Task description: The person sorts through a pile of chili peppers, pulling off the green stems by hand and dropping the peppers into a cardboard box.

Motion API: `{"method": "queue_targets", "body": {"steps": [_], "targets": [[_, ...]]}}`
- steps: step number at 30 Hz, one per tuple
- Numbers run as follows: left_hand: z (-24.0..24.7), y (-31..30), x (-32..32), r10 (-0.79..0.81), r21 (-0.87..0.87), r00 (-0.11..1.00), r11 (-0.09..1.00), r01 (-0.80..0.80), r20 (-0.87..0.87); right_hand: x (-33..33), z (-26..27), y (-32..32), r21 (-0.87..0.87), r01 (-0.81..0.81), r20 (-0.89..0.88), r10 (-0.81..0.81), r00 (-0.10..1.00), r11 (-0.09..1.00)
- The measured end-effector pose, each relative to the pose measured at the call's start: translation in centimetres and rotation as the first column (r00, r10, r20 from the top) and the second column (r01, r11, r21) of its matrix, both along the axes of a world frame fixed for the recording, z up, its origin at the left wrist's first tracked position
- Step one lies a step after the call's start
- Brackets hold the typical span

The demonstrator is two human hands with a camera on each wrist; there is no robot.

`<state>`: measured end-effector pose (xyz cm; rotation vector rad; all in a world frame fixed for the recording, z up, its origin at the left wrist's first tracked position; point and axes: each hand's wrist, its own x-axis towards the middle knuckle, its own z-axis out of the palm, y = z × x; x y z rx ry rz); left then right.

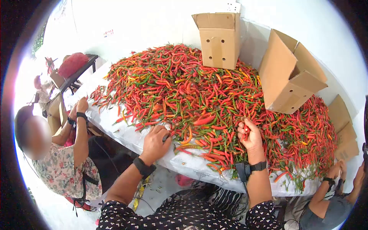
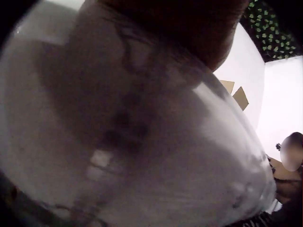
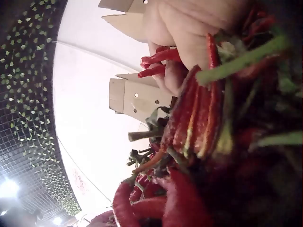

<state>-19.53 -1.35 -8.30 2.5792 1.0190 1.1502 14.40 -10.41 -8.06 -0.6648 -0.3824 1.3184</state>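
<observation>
A broad heap of red, green and orange chilies (image 1: pixel 184 88) covers the white-sheeted table (image 1: pixel 103 119). At the heap's right front, my right hand (image 1: pixel 251 136) has its fingers curled round a few red chilies (image 3: pixel 163 59), whose ends stick out in the right wrist view. My left hand (image 1: pixel 155 143) is at the front edge of the heap, back up, fingers bent down toward a small dark object (image 1: pixel 165 137) by the thumb; what it holds there is hidden. The left wrist view is mostly filled by a blurred pale surface (image 2: pixel 142 142).
Two open cardboard boxes, one upright (image 1: pixel 218 42) and one tilted (image 1: pixel 287 73), stand on the back of the heap. A cardboard piece (image 1: pixel 343 130) leans at the right. A person in a floral top (image 1: pixel 65 168) works at the left; another person's arms (image 1: pixel 326 188) reach in at the right.
</observation>
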Motion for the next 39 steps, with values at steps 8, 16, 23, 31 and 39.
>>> {"method": "queue_targets", "body": {"steps": [8,16,23,31,39], "targets": [[-0.2,0.0,0.1,0.016,-0.019,0.999,1.000,-0.016,0.037,-0.3,0.2,0.0,0.044,0.004,-0.013,-0.004,1.000,0.999],[0.5,-0.1,0.3,0.037,-0.049,0.999,0.998,-0.036,0.011,-0.5,0.2,0.0,0.026,0.039,-0.038,-0.038,0.999,0.999],[0.3,0.0,0.4,0.049,-0.074,0.999,0.996,-0.049,-0.004,-0.9,0.6,0.0,0.116,-0.044,-0.086,0.054,0.995,0.992],[0.7,-0.1,0.7,0.075,-0.063,0.996,0.995,-0.077,-0.045,-0.2,0.4,0.1,0.113,-0.007,-0.175,0.027,0.984,0.994],[5.9,2.4,4.2,-0.014,-0.208,0.999,0.978,0.003,-0.050,1.3,0.9,-0.5,0.198,0.108,-0.077,-0.095,0.993,0.974]]}}
